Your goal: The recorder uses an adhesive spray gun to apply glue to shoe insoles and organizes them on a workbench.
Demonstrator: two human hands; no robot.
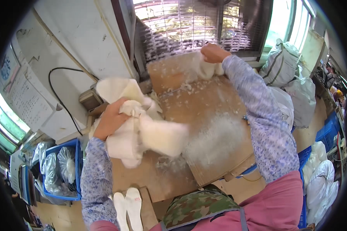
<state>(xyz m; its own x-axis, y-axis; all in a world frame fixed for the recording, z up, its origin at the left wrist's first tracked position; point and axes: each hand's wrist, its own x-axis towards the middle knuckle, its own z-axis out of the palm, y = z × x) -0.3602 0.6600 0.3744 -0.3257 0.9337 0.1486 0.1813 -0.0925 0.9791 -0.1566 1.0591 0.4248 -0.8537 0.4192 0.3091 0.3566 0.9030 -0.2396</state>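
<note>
My left hand is wrapped round a bundle of cream-white fleecy insoles, left of the middle of the cardboard-topped table. The pieces fan out on several sides, a strip of pale material crosses their middle, and the right end is blurred by motion. At the far edge, by the window, my right hand is raised with its fingers closed. White soft pieces show just below it; whether its fingers hold anything is hidden. A pair of white insoles lies side by side at the lower left.
White fluff is scattered over the cardboard. A meshed window stands behind. Stuffed white sacks are at the right. Blue crates with plastic bags sit at both sides. A black cable hangs on the left wall.
</note>
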